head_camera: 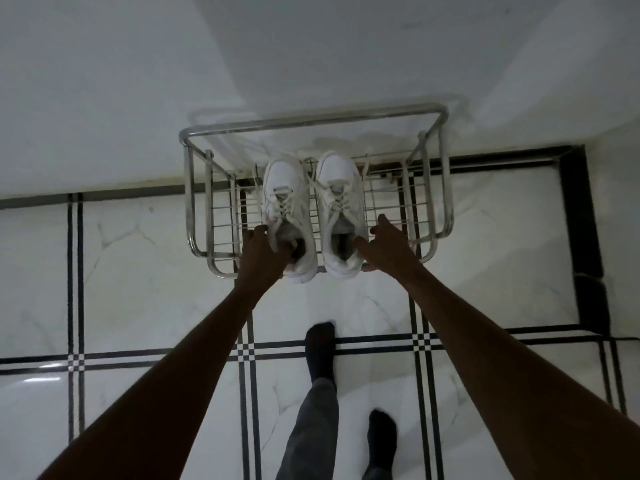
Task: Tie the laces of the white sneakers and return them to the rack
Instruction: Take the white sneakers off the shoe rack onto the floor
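Tiled floor (145, 271), wire rack (429, 216), left hand (263, 251) gripping left sneaker (287, 202), right hand (384, 244) spread beside right sneaker (341, 202)

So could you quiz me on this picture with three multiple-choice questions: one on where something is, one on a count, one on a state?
1. Where are the white sneakers?
A. on the wire rack
B. on the floor tiles
C. on the person's feet

2. How many sneakers are on the rack?
A. one
B. two
C. four

3. What state are the laces in?
A. tied in bows
B. removed
C. loose and untied

Answers: 1 A, they sit side by side on the metal grid. 2 B, one pair shows. 3 C, the ends trail outward. The left hand grips one heel; the right hand reaches the other.
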`<state>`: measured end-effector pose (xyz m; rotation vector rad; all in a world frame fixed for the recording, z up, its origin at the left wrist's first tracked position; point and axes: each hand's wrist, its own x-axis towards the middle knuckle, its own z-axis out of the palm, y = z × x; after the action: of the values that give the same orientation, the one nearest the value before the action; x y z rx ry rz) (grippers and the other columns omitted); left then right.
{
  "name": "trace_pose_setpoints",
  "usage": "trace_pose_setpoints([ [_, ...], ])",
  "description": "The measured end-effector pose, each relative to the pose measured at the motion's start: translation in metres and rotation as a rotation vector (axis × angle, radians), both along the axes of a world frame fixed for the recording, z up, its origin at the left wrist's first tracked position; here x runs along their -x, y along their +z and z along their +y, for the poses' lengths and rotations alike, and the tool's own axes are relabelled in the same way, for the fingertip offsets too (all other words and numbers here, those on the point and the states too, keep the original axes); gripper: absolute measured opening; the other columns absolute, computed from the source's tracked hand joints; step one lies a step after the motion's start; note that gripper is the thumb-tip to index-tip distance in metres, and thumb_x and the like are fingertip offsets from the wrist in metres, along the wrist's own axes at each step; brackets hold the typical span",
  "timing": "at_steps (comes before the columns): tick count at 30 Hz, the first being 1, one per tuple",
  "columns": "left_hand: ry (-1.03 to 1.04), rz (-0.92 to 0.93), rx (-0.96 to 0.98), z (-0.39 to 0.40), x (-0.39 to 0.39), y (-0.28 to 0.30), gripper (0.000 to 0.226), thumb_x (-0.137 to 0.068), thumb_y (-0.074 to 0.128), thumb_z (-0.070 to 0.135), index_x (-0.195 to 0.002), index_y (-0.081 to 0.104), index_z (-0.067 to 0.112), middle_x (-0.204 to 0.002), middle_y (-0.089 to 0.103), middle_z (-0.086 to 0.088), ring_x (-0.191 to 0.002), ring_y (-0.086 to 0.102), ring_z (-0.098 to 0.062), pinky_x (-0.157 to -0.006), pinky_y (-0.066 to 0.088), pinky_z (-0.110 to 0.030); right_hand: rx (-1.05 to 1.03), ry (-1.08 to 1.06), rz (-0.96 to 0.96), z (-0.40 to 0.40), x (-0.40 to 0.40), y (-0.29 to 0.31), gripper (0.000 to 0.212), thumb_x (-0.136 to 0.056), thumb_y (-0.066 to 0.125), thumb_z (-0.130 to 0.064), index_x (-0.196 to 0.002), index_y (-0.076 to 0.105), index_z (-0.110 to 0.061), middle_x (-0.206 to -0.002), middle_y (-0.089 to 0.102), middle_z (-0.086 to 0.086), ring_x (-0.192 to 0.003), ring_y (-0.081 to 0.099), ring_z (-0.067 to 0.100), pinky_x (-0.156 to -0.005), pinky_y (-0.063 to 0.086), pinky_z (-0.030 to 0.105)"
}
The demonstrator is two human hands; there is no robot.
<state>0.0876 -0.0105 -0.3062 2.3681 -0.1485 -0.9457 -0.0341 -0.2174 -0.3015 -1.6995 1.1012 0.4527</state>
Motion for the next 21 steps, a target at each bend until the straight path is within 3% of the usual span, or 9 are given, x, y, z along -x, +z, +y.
trace_pose_setpoints([
  [2, 0.050, 0.010, 0.035, 0.004, 0.001, -0.008, 0.054, -0.088, 0.072, 0.033, -0.131, 0.057, 0.004, -0.119, 0.060, -0.015, -0.075, 0.073, -0.031, -0.053, 0.063, -0.040, -0.050, -0.009, -0.003, -0.001, -0.003, -0.010, 0.072, -0.091, 0.067, -0.023, -0.147, 0.027, -0.005, -0.139, 0.051, 0.022, -0.114, 0.061, 0.042, -0.067, 0.063, 0.050],
  [3, 0.084, 0.026, 0.053, 0.005, 0.002, -0.012, 0.049, -0.092, 0.072, 0.025, -0.133, 0.057, 0.003, -0.118, 0.062, -0.015, -0.068, 0.073, -0.024, -0.048, 0.062, -0.034, -0.048, 0.006, -0.012, 0.000, -0.005, -0.015, 0.076, -0.091, 0.067, -0.022, -0.152, 0.023, -0.008, -0.141, 0.051, 0.020, -0.118, 0.060, 0.042, -0.067, 0.062, 0.043],
  [5, 0.137, 0.040, 0.096, 0.010, 0.004, -0.021, 0.051, -0.094, 0.069, 0.019, -0.141, 0.053, 0.008, -0.113, 0.064, -0.010, -0.060, 0.072, -0.012, -0.050, 0.063, -0.034, 0.034, 0.082, -0.046, 0.001, -0.005, -0.025, 0.075, -0.092, 0.066, -0.022, -0.153, 0.024, -0.011, -0.138, 0.057, 0.018, -0.121, 0.060, 0.038, -0.079, 0.056, 0.034],
  [7, 0.143, 0.030, 0.134, 0.012, 0.006, -0.023, 0.055, -0.096, 0.067, 0.017, -0.147, 0.048, 0.013, -0.111, 0.062, -0.005, -0.057, 0.072, -0.008, -0.052, 0.064, -0.036, 0.058, 0.112, -0.085, 0.002, -0.007, -0.026, 0.067, -0.090, 0.066, -0.018, -0.148, 0.033, -0.010, -0.129, 0.063, 0.019, -0.115, 0.064, 0.038, -0.088, 0.056, 0.041],
  [9, 0.134, 0.032, 0.167, 0.010, 0.008, -0.023, 0.057, -0.097, 0.065, 0.014, -0.150, 0.045, 0.013, -0.115, 0.062, -0.007, -0.059, 0.072, -0.012, -0.051, 0.063, -0.034, 0.045, 0.108, -0.118, 0.002, -0.007, -0.028, 0.065, -0.087, 0.068, -0.014, -0.144, 0.038, -0.010, -0.125, 0.065, 0.019, -0.110, 0.066, 0.037, -0.086, 0.058, 0.048],
  [12, 0.082, -0.004, 0.197, 0.008, 0.019, -0.016, 0.053, -0.098, 0.061, 0.009, -0.149, 0.045, 0.011, -0.117, 0.062, -0.012, -0.067, 0.071, -0.019, -0.045, 0.058, -0.025, 0.127, 0.120, -0.172, 0.008, 0.002, -0.022, 0.059, -0.088, 0.066, -0.009, -0.142, 0.043, -0.006, -0.124, 0.065, 0.018, -0.110, 0.064, 0.030, -0.081, 0.051, 0.030],
  [15, 0.098, -0.051, 0.257, 0.017, 0.042, -0.009, 0.050, -0.098, 0.058, 0.006, -0.147, 0.047, 0.013, -0.115, 0.063, -0.012, -0.074, 0.070, -0.017, -0.045, 0.055, -0.018, 0.160, 0.092, -0.292, 0.020, 0.023, -0.015, 0.060, -0.088, 0.065, -0.002, -0.144, 0.041, -0.001, -0.118, 0.067, 0.021, -0.095, 0.067, 0.029, -0.077, 0.057, 0.032],
  [18, 0.113, -0.101, 0.290, 0.038, 0.073, -0.006, 0.048, -0.099, 0.058, 0.008, -0.145, 0.049, 0.013, -0.120, 0.063, -0.015, -0.089, 0.069, -0.025, -0.047, 0.055, -0.018, 0.213, 0.096, -0.420, 0.035, 0.053, -0.009, 0.069, -0.088, 0.067, 0.000, -0.149, 0.035, -0.001, -0.116, 0.066, 0.013, -0.091, 0.062, 0.016, -0.070, 0.047, 0.001],
  [21, 0.098, -0.147, 0.302, 0.064, 0.115, -0.004, 0.041, -0.100, 0.058, 0.008, -0.140, 0.051, 0.011, -0.122, 0.063, -0.017, -0.094, 0.068, -0.025, -0.048, 0.055, -0.015, 0.207, 0.100, -0.426, 0.055, 0.088, -0.008, 0.077, -0.088, 0.070, -0.005, -0.154, 0.030, -0.013, -0.125, 0.061, 0.010, -0.097, 0.059, 0.006, -0.072, 0.040, -0.006],
])
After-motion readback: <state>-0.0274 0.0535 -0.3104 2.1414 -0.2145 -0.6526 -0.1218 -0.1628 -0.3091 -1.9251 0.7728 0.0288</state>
